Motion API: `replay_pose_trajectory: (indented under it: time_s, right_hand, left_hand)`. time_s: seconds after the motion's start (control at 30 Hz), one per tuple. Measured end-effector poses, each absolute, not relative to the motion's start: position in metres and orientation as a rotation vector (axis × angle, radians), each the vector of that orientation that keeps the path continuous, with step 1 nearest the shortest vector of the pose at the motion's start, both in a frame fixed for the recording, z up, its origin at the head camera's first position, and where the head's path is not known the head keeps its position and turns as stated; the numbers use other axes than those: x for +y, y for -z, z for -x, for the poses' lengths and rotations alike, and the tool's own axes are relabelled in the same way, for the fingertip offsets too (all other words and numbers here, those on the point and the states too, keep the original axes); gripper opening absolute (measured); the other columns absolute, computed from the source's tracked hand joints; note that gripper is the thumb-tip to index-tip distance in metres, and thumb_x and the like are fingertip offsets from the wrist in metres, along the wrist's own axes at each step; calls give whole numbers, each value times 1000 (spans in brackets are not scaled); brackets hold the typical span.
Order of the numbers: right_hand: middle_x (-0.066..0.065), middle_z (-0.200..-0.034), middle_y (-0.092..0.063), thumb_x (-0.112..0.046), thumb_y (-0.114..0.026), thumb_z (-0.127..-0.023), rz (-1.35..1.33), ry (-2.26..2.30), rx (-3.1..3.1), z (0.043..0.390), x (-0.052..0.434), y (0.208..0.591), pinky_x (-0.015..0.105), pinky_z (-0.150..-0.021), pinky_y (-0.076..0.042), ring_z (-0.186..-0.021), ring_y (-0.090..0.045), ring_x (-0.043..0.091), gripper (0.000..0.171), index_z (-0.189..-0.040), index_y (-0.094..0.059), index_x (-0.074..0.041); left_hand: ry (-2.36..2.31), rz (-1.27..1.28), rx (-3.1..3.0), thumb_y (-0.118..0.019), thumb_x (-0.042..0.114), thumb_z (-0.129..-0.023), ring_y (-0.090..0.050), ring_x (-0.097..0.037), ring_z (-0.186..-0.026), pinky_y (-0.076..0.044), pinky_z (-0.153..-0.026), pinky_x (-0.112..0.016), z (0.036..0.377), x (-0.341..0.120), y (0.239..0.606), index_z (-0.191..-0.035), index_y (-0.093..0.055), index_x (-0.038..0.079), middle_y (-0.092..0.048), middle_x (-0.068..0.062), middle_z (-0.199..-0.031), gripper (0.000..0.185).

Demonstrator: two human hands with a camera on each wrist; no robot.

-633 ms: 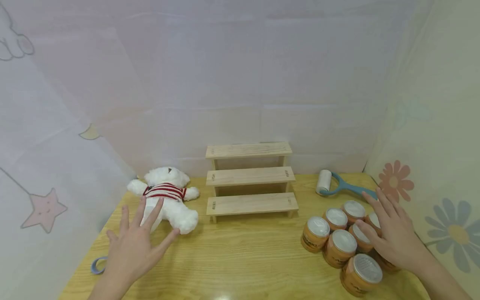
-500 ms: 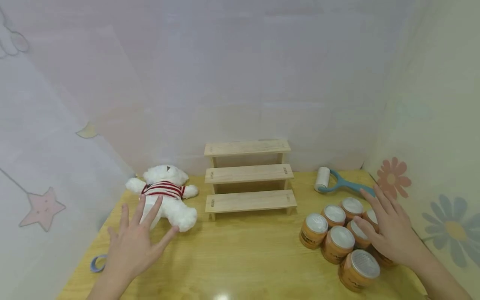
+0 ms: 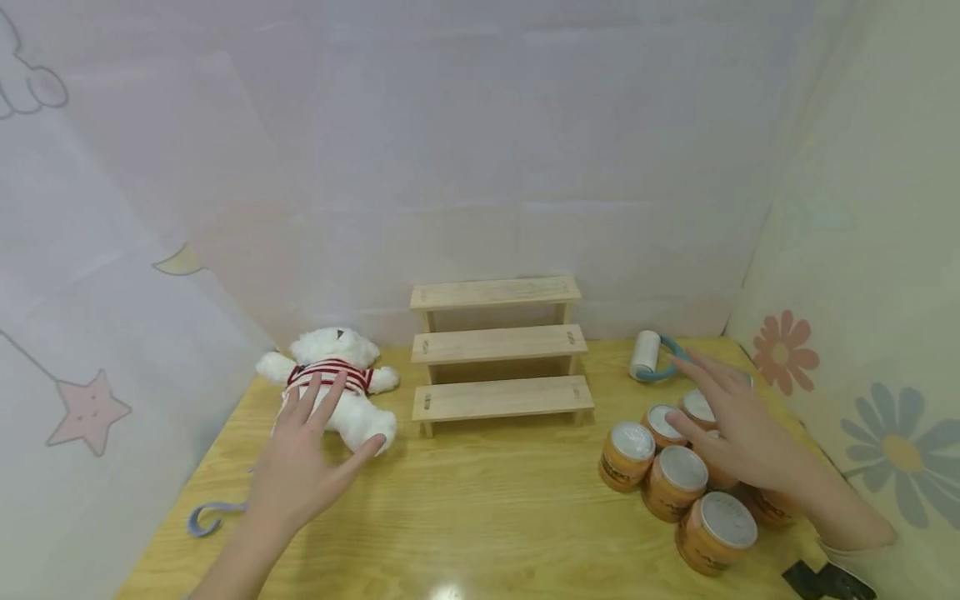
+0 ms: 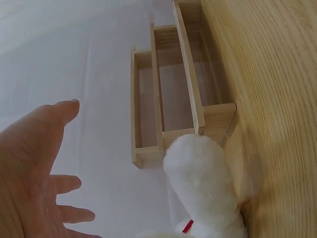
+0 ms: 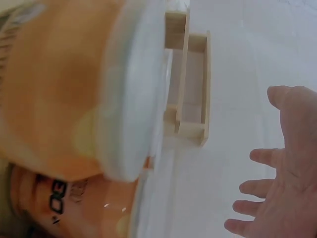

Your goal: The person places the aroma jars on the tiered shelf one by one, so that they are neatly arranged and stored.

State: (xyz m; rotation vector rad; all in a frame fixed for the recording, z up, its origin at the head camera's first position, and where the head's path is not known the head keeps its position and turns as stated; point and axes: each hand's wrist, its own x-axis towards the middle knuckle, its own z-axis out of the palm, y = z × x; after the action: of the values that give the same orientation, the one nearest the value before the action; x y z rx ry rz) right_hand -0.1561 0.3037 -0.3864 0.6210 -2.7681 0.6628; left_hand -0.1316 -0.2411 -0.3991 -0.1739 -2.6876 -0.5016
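Left hand spread flat, holding nothing, over white plush bear in red-striped shirt, left of three-tier wooden step shelf. Right hand splayed, gripping nothing, above cluster of orange white-lidded jars right of shelf.

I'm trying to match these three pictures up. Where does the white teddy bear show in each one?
Head view: the teddy bear lies left of centre on the table, under the left hand's fingertips.
Left wrist view: only a white furry limb of the bear shows, bottom centre.
Right wrist view: not in it.
Shared landmark: the wooden three-step shelf appears in all three.
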Motion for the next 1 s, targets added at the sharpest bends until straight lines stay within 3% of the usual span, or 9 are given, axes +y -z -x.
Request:
replay_pose_trajectory:
  time_s: [0.2, 0.47, 0.83, 1.0]
  right_hand:
    - [22, -176, -20, -36, -70, -104, -758, -661, -2823, 164, 286, 376, 78, -106, -43, -153, -30, 56, 79, -170, -29, -19]
    - [24, -171, -31, -39, -71, -103, -841, -639, -2836, 172, 271, 370, 70, -104, -52, -149, -41, 54, 73, -165, -38, -18]
    - [22, -164, -45, -38, -69, -105, -938, -616, -2904, 174, 264, 378, 61, -99, -57, -130, -64, 43, 66, -161, -45, -13]
    - [25, -165, -43, -36, -70, -105, -982, -636, -2933, 174, 263, 387, 63, -100, -56, -135, -59, 48, 63, -159, -49, -12]
  left_hand:
    - [658, 179, -2652, -81, 61, -87, -38, -51, -153, -43, -111, -75, 144, -222, 407, -169, -32, 27, -37, -21, -171, 101]
    - [822, 191, -2638, -81, 61, -88, -40, -45, -155, -43, -116, -71, 162, -197, 426, -169, -34, 20, -41, -16, -170, 102]
    - [964, 262, -2648, -83, 44, -92, -41, -56, -150, -44, -116, -70, 181, -153, 450, -167, -36, 9, -36, -34, -166, 95]
    - [958, 282, -2646, -82, 42, -93, -37, -59, -151, -43, -114, -75, 187, -135, 468, -168, -34, 11, -32, -34, -167, 94]
